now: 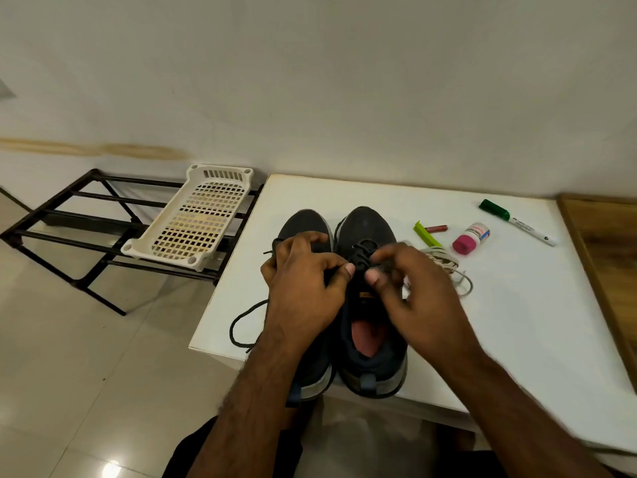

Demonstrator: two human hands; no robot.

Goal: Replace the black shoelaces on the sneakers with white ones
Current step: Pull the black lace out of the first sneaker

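Left hand (303, 288) and right hand (410, 291) both pinching black shoelace (362, 251) on right sneaker (367, 225) — white basket (193, 222) on rack

Our left hand (303, 288) covers most of the left sneaker (303, 224), so we cannot see its eyelets. Our right hand (413, 291) is blurred and hides part of the white laces (448, 267). The bottle (472, 238) label is too small to read. At the frame's right edge the wooden surface (606, 243) is cut off
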